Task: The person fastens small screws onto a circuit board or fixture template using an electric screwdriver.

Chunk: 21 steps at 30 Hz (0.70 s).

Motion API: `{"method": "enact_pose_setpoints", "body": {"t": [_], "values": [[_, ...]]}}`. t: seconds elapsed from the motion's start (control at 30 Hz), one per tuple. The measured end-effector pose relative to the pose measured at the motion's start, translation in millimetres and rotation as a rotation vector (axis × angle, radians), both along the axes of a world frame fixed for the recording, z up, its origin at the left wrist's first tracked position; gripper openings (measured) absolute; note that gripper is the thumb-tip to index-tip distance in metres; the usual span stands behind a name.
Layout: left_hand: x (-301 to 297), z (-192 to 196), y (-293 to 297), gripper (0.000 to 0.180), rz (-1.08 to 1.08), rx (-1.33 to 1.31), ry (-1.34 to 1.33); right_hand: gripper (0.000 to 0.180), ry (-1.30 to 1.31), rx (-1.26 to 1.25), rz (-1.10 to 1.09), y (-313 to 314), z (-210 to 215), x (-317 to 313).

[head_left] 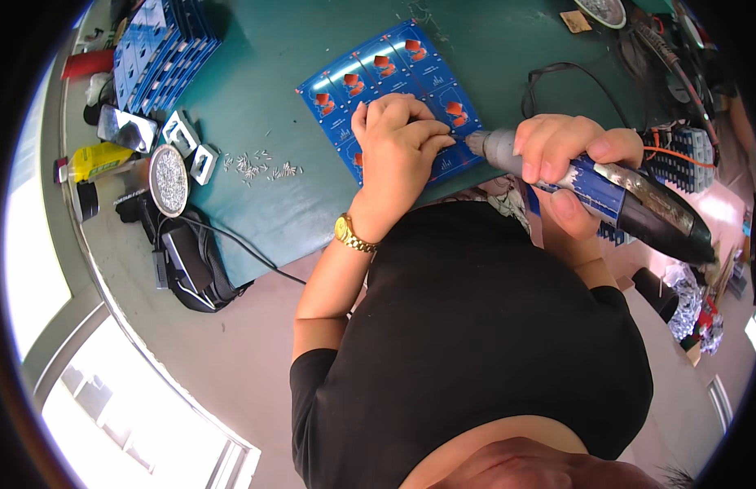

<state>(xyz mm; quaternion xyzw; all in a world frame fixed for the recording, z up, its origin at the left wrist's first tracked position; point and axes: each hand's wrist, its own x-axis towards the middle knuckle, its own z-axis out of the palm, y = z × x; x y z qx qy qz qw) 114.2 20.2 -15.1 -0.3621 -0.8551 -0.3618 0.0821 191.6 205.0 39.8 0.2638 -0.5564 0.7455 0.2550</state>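
A blue circuit-board panel (431,61) with several orange-red patches lies on the green table mat in front of me. Over its near part bends my left hand (398,134), wearing a gold watch (353,232). Its thumb and index finger come together at the panel's right side; whatever is between them is too small to make out. My right hand (569,151) wraps around a blue and black electric screwdriver (594,187), held nearly level. The tool's grey nose points left, close to my left fingertips at the panel's edge. Its very tip is hard to see.
Small silver screws (249,167) lie scattered on the mat (272,220), left of the panel. A round dish (168,175) of small silver pieces, white frames (204,163), a yellow bottle (101,160) and stacked blue panels (162,53) stand further left. A black cable (569,67) curls at right.
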Motion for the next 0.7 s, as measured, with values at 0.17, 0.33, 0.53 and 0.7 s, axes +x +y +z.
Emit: {"method": "enact_pose_setpoints", "body": {"t": [0.17, 0.33, 0.53, 0.7], "values": [[-2, -2, 1, 0.011, -0.035, 0.010, -0.071, 0.048, -0.006, -0.075, 0.018, 0, -6, -3], [-1, -3, 1, 0.008, -0.045, 0.025, -0.089, 0.051, -0.010, 0.029, 0.083, 2, 1, -8], [1, 0, 2, 0.009, -0.024, 0.025, -0.062, 0.050, -0.078, 0.051, -0.004, -11, 8, -5], [1, -3, 2, 0.011, -0.012, -0.002, -0.043, 0.047, -0.039, 0.007, 0.004, -8, 2, -4]]}}
